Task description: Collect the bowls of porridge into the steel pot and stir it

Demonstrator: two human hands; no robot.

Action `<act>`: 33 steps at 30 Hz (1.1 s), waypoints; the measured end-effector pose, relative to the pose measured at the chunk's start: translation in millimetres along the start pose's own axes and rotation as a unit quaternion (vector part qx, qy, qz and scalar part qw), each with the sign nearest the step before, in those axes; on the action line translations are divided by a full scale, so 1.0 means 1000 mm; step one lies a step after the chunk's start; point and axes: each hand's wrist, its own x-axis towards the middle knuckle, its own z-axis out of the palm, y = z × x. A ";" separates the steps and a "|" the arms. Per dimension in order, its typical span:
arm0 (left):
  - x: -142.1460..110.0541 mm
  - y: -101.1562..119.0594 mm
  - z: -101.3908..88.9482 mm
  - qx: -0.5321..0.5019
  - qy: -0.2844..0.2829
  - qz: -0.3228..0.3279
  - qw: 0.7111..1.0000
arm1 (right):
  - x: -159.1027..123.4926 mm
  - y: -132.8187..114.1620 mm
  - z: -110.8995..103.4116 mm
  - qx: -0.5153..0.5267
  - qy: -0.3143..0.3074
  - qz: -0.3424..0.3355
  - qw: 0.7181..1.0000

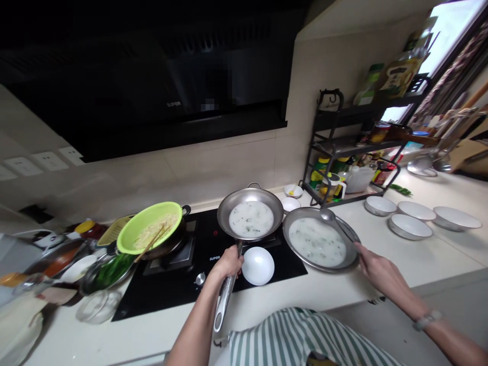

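Observation:
My left hand [229, 263] is closed round the long metal handle of a wok [224, 218], which holds a white, milky soup with dark green bits. In my right hand [375, 265] is the handle of a metal ladle [328, 215]. Its bowl is at the far side of a wide metal basin [353, 236], over or in similar white soup; I cannot tell whether it touches the liquid. A white bowl [258, 266] sits on the black stove [209, 284], just right of my left hand.
On the left burner, a green colander [125, 234] of pale noodles with chopsticks rests on a dark pot. Several white bowls [410, 226] stand at the right, before a black condiment rack [335, 147]. A glass jar [98, 306] is at the front left, below a range hood [152, 91].

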 end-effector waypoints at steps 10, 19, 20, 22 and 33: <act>-0.004 0.003 -0.002 -0.008 -0.001 0.006 1.000 | 0.018 -0.054 -0.036 0.584 -0.100 0.234 0.771; -0.004 0.004 -0.002 -0.001 -0.003 0.005 1.000 | 0.066 -0.160 -0.013 0.370 -0.210 0.034 0.904; -0.005 0.004 -0.002 -0.003 -0.002 0.008 1.000 | 0.074 -0.169 -0.006 0.324 -0.208 -0.006 0.923; -0.006 0.006 -0.002 -0.007 -0.001 0.011 1.000 | 0.088 -0.182 0.008 0.240 -0.197 -0.067 0.948; -0.012 0.010 -0.004 -0.003 0.006 0.017 1.000 | 0.110 -0.220 0.040 0.279 -0.238 0.027 0.930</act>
